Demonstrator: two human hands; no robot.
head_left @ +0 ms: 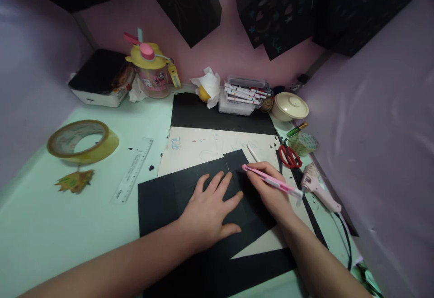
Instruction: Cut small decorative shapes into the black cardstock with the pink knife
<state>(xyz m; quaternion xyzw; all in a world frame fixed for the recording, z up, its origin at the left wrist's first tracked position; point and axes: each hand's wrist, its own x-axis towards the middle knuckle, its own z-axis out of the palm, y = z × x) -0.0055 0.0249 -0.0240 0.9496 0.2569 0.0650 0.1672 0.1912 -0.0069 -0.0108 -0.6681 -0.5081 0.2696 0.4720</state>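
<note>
My left hand (210,210) lies flat, fingers spread, on a black paper sheet (159,203) at the table's middle. To its right my right hand (267,185) grips a pink pen-like tool (271,181), its tip touching the same black sheet near the upper edge. Under the black sheet lies a cream card (200,146) with faint coloured marks. A thin white stick (252,153) rests on that card just above my right hand.
Red scissors (289,156), a pink glue gun (317,187) and a small tape roll (304,143) lie at the right. A wide tape roll (81,140), a clear ruler (134,169) and a paper leaf (74,180) sit left. A yellow-lidded bottle (151,69), marker box (242,95) and lidded bowl (290,106) line the back.
</note>
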